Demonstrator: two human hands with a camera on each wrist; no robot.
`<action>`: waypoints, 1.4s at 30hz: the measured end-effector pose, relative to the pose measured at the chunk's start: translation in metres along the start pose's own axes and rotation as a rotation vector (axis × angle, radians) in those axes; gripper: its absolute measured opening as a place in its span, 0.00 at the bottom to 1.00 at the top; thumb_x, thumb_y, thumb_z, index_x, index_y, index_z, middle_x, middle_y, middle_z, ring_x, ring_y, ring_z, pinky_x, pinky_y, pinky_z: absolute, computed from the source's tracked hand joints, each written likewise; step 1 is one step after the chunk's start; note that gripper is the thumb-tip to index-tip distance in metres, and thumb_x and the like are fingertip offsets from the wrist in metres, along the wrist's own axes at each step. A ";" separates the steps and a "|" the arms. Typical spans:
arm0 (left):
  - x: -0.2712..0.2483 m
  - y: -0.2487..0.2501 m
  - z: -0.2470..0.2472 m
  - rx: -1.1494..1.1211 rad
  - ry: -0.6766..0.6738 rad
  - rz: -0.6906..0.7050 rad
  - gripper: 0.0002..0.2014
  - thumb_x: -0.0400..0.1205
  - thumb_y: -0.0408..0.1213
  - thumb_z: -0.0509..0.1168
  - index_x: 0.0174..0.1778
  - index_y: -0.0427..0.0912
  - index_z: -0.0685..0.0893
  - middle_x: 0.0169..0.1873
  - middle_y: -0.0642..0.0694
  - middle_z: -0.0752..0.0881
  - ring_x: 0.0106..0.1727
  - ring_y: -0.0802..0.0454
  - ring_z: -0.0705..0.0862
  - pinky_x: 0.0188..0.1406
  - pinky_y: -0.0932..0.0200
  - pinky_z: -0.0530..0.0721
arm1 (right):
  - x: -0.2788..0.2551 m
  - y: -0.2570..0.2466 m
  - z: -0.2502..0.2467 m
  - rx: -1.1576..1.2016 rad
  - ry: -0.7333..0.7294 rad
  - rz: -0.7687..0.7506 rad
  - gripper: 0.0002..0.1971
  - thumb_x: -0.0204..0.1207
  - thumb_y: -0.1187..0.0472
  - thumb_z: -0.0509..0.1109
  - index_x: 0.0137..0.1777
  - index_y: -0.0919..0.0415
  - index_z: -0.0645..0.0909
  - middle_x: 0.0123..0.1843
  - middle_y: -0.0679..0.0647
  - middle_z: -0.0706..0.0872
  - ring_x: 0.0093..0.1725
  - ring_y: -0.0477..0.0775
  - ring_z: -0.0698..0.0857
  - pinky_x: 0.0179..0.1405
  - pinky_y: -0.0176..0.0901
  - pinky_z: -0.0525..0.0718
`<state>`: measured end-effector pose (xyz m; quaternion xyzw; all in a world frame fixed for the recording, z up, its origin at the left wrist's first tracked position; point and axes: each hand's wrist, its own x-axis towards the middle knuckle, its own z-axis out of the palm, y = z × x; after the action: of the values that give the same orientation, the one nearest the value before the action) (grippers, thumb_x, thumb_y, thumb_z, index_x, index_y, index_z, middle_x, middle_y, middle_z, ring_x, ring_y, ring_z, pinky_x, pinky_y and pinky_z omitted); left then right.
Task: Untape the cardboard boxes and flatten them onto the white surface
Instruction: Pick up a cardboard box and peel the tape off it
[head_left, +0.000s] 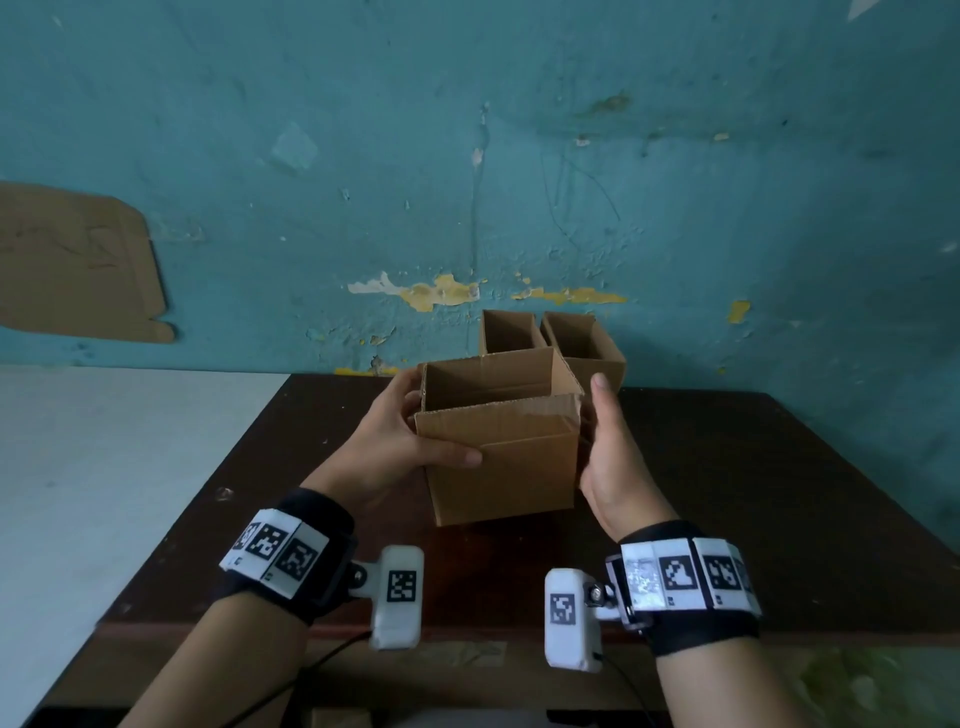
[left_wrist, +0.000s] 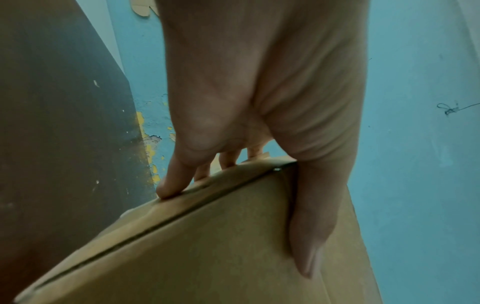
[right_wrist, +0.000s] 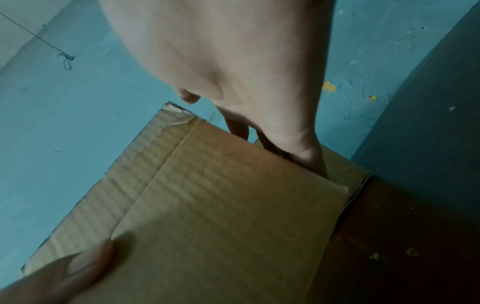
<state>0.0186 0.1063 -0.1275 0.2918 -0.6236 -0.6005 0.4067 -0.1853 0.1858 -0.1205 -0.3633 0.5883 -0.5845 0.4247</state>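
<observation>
Near cardboard box (head_left: 501, 457) sits open-topped over the dark bench (head_left: 753, 499), flaps up, nothing visible inside; two more open boxes (head_left: 550, 340) stand just behind it against the teal wall (head_left: 519, 156), contents not visible, and the white surface (head_left: 104, 457) lies to the left of the bench. Left hand (head_left: 392, 441) grips the near box's left edge, thumb flat across the front panel and fingers (left_wrist: 171, 181) curled round the side. Right hand (head_left: 608, 457) lies against the right side, thumb (head_left: 600, 387) straight up, fingers (right_wrist: 309, 158) extended on the side panel, no wrap visible.
</observation>
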 end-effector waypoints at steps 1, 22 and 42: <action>0.001 -0.002 0.000 -0.012 -0.008 -0.002 0.45 0.61 0.18 0.81 0.73 0.46 0.75 0.66 0.37 0.85 0.63 0.42 0.87 0.52 0.50 0.90 | 0.001 0.002 -0.001 0.002 0.001 0.002 0.47 0.67 0.19 0.52 0.83 0.43 0.68 0.78 0.53 0.80 0.79 0.56 0.76 0.83 0.65 0.65; 0.003 -0.016 -0.002 -0.309 -0.019 0.032 0.31 0.67 0.35 0.77 0.68 0.44 0.79 0.62 0.41 0.89 0.64 0.41 0.88 0.58 0.45 0.89 | 0.016 0.018 -0.028 0.224 -0.369 -0.179 0.34 0.69 0.62 0.74 0.78 0.50 0.72 0.74 0.60 0.76 0.72 0.65 0.81 0.59 0.61 0.89; 0.001 -0.014 -0.013 0.119 0.110 0.267 0.62 0.56 0.44 0.88 0.86 0.52 0.62 0.76 0.47 0.77 0.76 0.53 0.78 0.74 0.51 0.80 | 0.009 0.006 -0.026 -0.298 -0.141 -0.548 0.49 0.53 0.47 0.89 0.76 0.45 0.72 0.71 0.45 0.81 0.71 0.43 0.80 0.73 0.51 0.81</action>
<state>0.0274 0.0976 -0.1421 0.2623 -0.6680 -0.4861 0.4986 -0.2120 0.1872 -0.1284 -0.6061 0.5168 -0.5577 0.2334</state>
